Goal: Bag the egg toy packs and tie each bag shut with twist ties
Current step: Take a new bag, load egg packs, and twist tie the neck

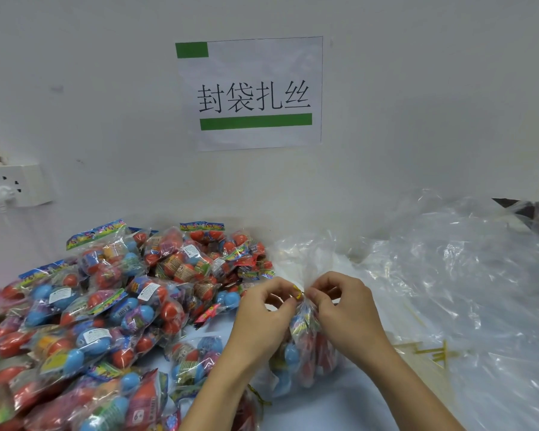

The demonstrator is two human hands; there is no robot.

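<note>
Now both hands meet at the neck of one filled bag point(305, 346). The left hand point(266, 309) has its fingers curled and pinches the gold twist tie point(297, 293) at the gathered plastic; the right hand point(339, 303), also curled, pinches the neck of the bag from the other side, just beside the tie. I cannot tell how many turns the tie already has. The bag stands on the pale blue table point(349, 405) between the wrists, with blue and red egg toys visible inside it.

I judge that this bag is filled and its closing is in progress but not finished. To the right, loose twist ties point(430, 351) lie on the table near a heap of empty clear bags point(467, 275). To the left, a big pile of egg toy packs point(106, 306) waits, not yet in an outer bag, so most of the work seems to remain. On the wall behind hangs a paper sign point(252, 94), and at the far left is a power socket point(16, 185) with a plug.
</note>
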